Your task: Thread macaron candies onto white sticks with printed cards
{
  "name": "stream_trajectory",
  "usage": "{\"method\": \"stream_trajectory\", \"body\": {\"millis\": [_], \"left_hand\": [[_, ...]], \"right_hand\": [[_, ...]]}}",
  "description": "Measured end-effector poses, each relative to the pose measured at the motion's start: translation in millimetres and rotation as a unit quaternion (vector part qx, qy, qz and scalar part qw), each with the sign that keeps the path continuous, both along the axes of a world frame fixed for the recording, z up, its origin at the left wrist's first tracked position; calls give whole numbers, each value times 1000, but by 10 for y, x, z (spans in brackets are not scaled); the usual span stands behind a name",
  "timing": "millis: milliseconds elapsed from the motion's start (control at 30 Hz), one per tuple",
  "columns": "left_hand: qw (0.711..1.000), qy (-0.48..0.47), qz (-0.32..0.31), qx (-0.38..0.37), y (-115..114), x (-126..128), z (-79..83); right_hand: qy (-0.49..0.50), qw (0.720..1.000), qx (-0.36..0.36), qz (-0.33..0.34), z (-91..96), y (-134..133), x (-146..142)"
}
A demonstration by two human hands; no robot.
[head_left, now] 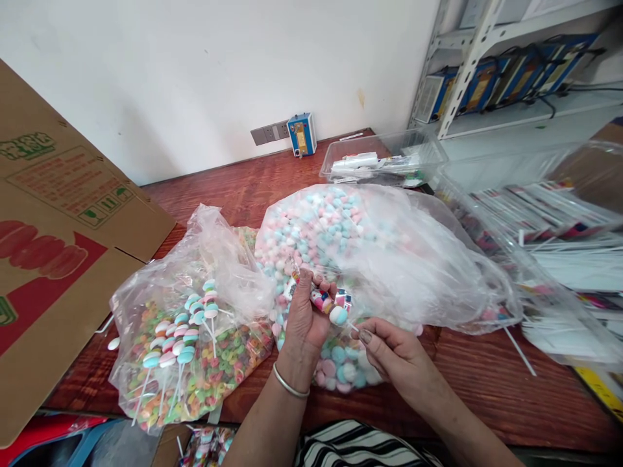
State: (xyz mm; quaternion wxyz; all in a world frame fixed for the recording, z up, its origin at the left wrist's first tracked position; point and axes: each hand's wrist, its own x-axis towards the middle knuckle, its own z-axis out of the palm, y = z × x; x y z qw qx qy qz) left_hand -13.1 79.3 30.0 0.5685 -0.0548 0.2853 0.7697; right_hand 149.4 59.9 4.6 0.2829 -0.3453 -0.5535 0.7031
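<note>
My left hand [310,318] is closed around a small clear printed wrapper [343,299]. A marshmallow lollipop [338,316] lies partly in that wrapper, its pale blue and white end showing. Thumb and fingers of my right hand [394,350] pinch its white stick. Under both hands spreads a big clear bag of pastel marshmallows [316,224]. To the left, several finished marshmallow lollipops [178,334] rest on a clear bag of colourful ring-shaped gummies [233,363], sticks pointing toward me.
A cardboard box [73,214] stands at the left. On the right, clear bins [530,272] hold white sticks and printed wrappers. A clear tray [335,155] and a blue device [302,135] stand by the wall. Wrapped lollipops [207,446] lie below the table edge.
</note>
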Motion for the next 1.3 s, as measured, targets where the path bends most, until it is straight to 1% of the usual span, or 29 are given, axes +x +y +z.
{"method": "stream_trajectory", "body": {"millis": [67, 133, 200, 267, 333, 367, 433, 467, 567, 667, 733, 767, 800, 833, 867, 900, 1033, 1100, 1133, 1167, 1200, 1233, 1300], "left_hand": [[1000, -17, 6, 13, -1, 2, 20], [999, -34, -3, 33, -3, 1, 40], [998, -49, -11, 43, 1, -6, 54], [997, -60, -4, 42, 12, -21, 62], [997, -66, 12, 38, 23, -32, 67], [997, -68, 19, 36, 26, -32, 71], [997, -69, 28, 30, 23, -11, 81], [997, -66, 29, 28, 17, 10, 87], [998, -58, 11, 28, -14, 93, 108], [997, -73, -6, 23, -35, 131, 119], [997, -81, -1, 21, -31, 103, 116], [997, -79, 6, 20, -24, 76, 112], [997, -75, 15, 19, -16, 45, 108], [997, -72, 23, 18, -8, 16, 105], [997, -71, 30, 17, -1, -8, 103], [997, -71, 34, 16, 4, -25, 103], [997, -63, 44, 21, 0, -7, 123], [998, -55, 39, 20, -11, 38, 137], [998, -54, 31, 19, -18, 64, 141], [998, -52, 23, 18, -26, 91, 142], [998, -49, 17, 18, -33, 118, 140], [999, -44, 13, 19, -42, 145, 135], [999, -29, 9, 17, -60, 199, 119]], "right_hand": [[38, 997, -74, -2, -43, -17, -10], [62, 992, -109, -11, -75, -34, -20], [69, 992, -107, -14, -87, -49, -25], [59, 995, -75, -10, -81, -65, -21], [37, 999, -21, -9, -66, -83, -12], [20, 1000, 18, -14, -57, -92, -8], [-29, 992, 115, -37, -44, -113, -3], [-57, 983, 168, -52, -41, -124, -3], [-123, 937, 311, -103, -54, -153, -21], [-158, 870, 447, -132, -82, -167, -39], [-177, 828, 515, -131, -92, -167, -38], [-183, 813, 537, -129, -93, -166, -33], [-188, 805, 549, -126, -92, -166, -26], [-190, 804, 550, -122, -90, -166, -19], [-191, 809, 543, -116, -86, -168, -13], [-190, 820, 528, -111, -82, -171, -8], [-172, 877, 438, -94, -51, -190, -12], [-172, 890, 412, -93, -36, -199, -22], [-177, 888, 413, -96, -30, -201, -28], [-187, 880, 425, -104, -25, -202, -34], [-197, 863, 451, -115, -22, -201, -42], [-208, 838, 488, -128, -19, -198, -51], [-228, 775, 570, -151, -10, -184, -73]]}}
